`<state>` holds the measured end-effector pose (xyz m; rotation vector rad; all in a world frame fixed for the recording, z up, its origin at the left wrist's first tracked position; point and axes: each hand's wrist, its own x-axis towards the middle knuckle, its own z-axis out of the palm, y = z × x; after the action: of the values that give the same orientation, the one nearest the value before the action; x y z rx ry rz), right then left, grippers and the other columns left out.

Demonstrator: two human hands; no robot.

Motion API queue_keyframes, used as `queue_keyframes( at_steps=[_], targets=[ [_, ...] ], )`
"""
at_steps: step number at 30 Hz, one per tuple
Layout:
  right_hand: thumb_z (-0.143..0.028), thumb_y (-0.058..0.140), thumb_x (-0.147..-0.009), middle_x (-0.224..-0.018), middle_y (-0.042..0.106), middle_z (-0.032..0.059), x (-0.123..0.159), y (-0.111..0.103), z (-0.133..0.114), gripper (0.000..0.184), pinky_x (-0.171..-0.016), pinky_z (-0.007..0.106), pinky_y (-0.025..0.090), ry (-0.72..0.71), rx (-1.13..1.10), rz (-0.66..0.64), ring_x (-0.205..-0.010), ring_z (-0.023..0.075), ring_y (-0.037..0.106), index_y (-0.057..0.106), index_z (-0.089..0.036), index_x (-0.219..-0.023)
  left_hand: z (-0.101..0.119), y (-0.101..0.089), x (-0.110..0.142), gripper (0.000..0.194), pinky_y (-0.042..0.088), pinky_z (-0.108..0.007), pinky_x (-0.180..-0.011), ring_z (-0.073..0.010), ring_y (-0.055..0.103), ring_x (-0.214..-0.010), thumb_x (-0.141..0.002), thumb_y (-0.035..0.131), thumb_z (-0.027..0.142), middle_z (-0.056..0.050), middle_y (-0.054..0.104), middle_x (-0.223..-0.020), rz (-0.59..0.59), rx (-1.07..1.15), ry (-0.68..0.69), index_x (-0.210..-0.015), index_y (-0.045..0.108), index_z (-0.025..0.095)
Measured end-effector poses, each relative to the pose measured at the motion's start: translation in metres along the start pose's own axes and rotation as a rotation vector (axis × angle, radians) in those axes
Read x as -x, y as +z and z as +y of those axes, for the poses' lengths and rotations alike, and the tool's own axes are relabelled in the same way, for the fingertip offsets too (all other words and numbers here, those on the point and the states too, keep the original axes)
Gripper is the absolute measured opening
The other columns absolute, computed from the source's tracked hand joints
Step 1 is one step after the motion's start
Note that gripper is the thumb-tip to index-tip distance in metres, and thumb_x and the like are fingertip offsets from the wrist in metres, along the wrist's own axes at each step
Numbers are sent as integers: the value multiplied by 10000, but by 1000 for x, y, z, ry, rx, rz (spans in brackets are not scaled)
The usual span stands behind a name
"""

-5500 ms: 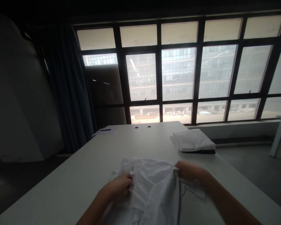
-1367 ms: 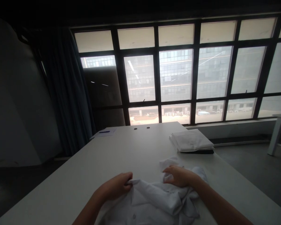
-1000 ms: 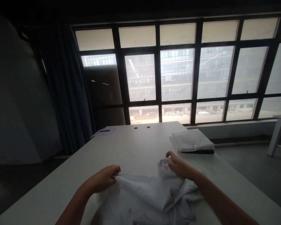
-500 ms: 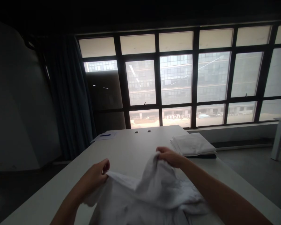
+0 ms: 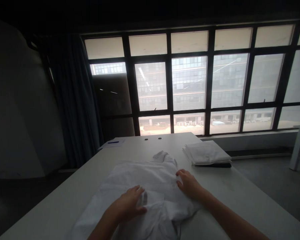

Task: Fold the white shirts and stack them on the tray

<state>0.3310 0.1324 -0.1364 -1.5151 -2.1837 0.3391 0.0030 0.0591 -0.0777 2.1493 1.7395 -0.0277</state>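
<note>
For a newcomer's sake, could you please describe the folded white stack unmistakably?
Start with the white table before the wide window. The stack lies near its right edge, beyond the right hand. Unlike the rumpled white garment nearby, it is neatly folded, with something black beneath.

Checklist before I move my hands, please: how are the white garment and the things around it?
1. White garment smooth: not ok, bunched beside the left hand.
2. Right hand at the garment's right side: ok.
3. Garment's near end flat: cannot tell, it runs out of the picture.
4. Folded stack apart from the garment: ok, bare table between.
5. Pen clear of the garment: ok, far left.
</note>
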Motion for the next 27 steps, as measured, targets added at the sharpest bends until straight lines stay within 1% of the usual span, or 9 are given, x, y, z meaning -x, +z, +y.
queue_keyframes(
  at_steps=[4, 7, 11, 15, 18, 20, 22, 24, 27],
  targets=[
    [-505, 534, -888, -1383, 553, 134, 15, 7, 26, 544, -1115, 457, 321, 31, 1, -115, -1303, 306, 482, 564, -208, -1343, 32, 26, -12, 1044, 245, -685, -1122, -437, 137, -1490, -634, 767, 639, -90, 149, -1653, -199, -2, 71, -1537, 324, 356],
    [-544, 523, -898, -1485, 462, 133, 23, 4, 35, 624, -1172, 462, 242, -38, -31, -131, -1396, 301, 384, 495, -207, -1422, 27, 41, -29, 1097, 110, -832, -1031, -479, -43, -1479, -639, 764, 636, -36, -5, -1661, -157, -56, 51, -1553, 196, 424],
    [-550, 623, -825, -1421, 488, 152, 32, 1, 23, 579, -1139, 446, 289, -163, -62, -45, -1338, 307, 414, 581, -187, -1274, -6, 53, -56, 831, 68, -801, -1068, -438, 37, -1500, -827, 579, 641, -42, 83, -1662, 45, -121, -2, -1549, 251, 394],
    [-497, 757, -687, -1295, 544, 111, 43, 17, -2, 553, -1073, 410, 344, -337, -75, -68, -1207, 287, 474, 608, -213, -1138, -31, 59, -71, 551, 252, -628, -1135, -357, 345, -1433, -925, 513, 529, -122, 450, -1529, 393, -177, 11, -1411, 530, 271],
    [-332, 650, -801, -1173, 596, 69, 44, 33, -9, 294, -1033, 375, 350, -325, -28, -57, -1130, 243, 501, 629, -224, -1073, -20, 57, -64, 320, 383, -516, -1062, -295, 549, -1212, -970, 480, 353, -123, 635, -1280, 637, -162, 172, -1223, 632, 231],
    [-190, 535, -844, -1098, 621, 54, 39, 38, -5, 212, -989, 344, 361, -243, -3, -14, -1080, 217, 521, 641, -221, -1024, 3, 57, -53, 257, 424, -468, -994, -264, 582, -1082, -989, 435, 307, -114, 648, -1168, 701, -121, 320, -1136, 631, 226],
    [-133, 481, -845, -1065, 632, 53, 33, 37, 4, 250, -957, 338, 366, -139, 17, 51, -1049, 213, 535, 649, -220, -1008, 30, 58, -40, 214, 431, -437, -961, -257, 568, -1036, -965, 496, 360, -102, 629, -1124, 639, -101, 498, -1088, 612, 228],
    [-146, 472, -857, -1081, 633, 64, 28, 34, 14, 258, -947, 357, 360, -35, 47, 149, -1057, 231, 535, 659, -229, -1013, 52, 63, -31, 320, 433, -418, -946, -262, 551, -1023, -870, 638, 496, -85, 610, -1114, 495, -102, 664, -1058, 602, 239],
    [-164, 487, -852, -1085, 626, 91, 24, 27, 27, 244, -920, 379, 359, 94, 107, 309, -1061, 264, 532, 664, -229, -1006, 65, 70, -29, 472, 441, -397, -916, -269, 535, -1015, -731, 768, 579, -72, 600, -1117, 381, -93, 705, -1029, 599, 254]
  ],
)
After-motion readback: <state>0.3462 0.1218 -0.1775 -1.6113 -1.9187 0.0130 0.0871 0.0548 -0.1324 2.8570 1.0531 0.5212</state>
